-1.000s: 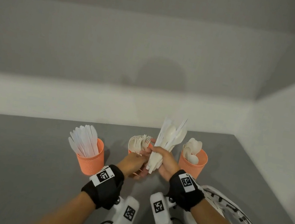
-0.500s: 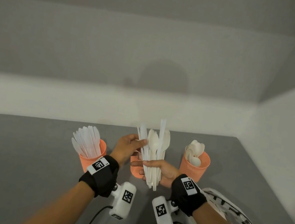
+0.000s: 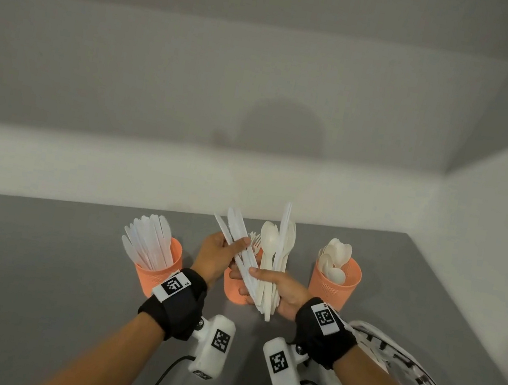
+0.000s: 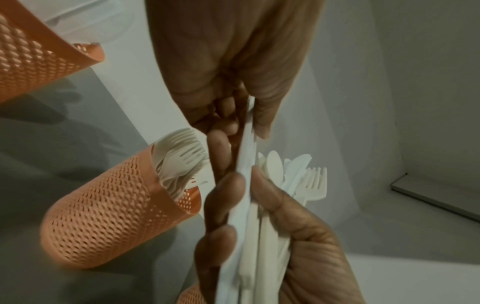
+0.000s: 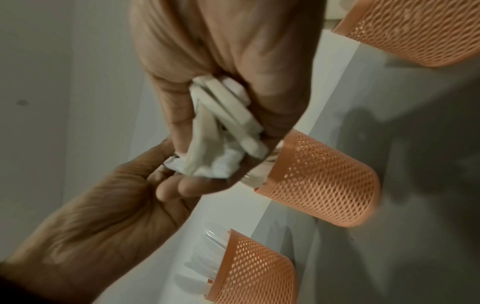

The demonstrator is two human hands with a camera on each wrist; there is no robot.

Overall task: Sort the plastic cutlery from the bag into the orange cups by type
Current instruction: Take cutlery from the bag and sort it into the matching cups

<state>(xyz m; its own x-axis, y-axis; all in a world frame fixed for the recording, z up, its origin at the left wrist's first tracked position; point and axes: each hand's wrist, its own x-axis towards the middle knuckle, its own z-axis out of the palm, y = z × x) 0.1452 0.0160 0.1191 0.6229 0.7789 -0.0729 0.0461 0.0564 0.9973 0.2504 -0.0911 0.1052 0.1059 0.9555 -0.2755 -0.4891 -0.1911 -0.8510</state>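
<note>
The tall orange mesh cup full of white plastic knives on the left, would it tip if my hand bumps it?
Probably fairly easily. The orange mesh cup of white plastic knives is perforated plastic, so likely light, and the knives stand well above its rim, fanned to one side. It narrows toward its base, so a nudge near the rim would likely tilt it rather than slide it.

Both hands [image 3: 221,256] [image 3: 287,295] raised, fingers [image 4: 228,185] pinching.

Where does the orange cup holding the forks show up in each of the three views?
Head: fork cup centre, mostly hidden behind both hands.
Left wrist: lower left, forks poking out.
Right wrist: right of centre.
Shared landmark: the bundle of cutlery in the right hand.
</note>
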